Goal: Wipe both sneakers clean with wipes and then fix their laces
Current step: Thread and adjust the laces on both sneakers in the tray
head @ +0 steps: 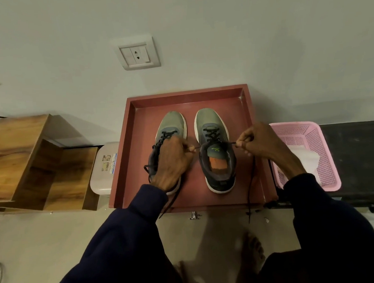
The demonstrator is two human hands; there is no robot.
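Two grey-green sneakers with black laces stand side by side, toes away from me, in a red tray [253, 124]. The right sneaker [211, 126] shows an orange insole. My left hand [172, 162] lies over the heel half of the left sneaker [171, 122] and pinches one end of the right sneaker's lace [212, 137]. My right hand [260, 143] pinches the other end, so the lace is pulled taut across the shoe's opening. Loose lace ends hang over the tray's near edge on both sides.
A pink plastic basket [312, 133] with a white wipe in it stands right of the tray. A white wipes pack [104, 168] lies left of the tray, beside a wooden shelf unit [29, 164]. A wall socket [138, 53] is behind. My bare feet are on the floor below.
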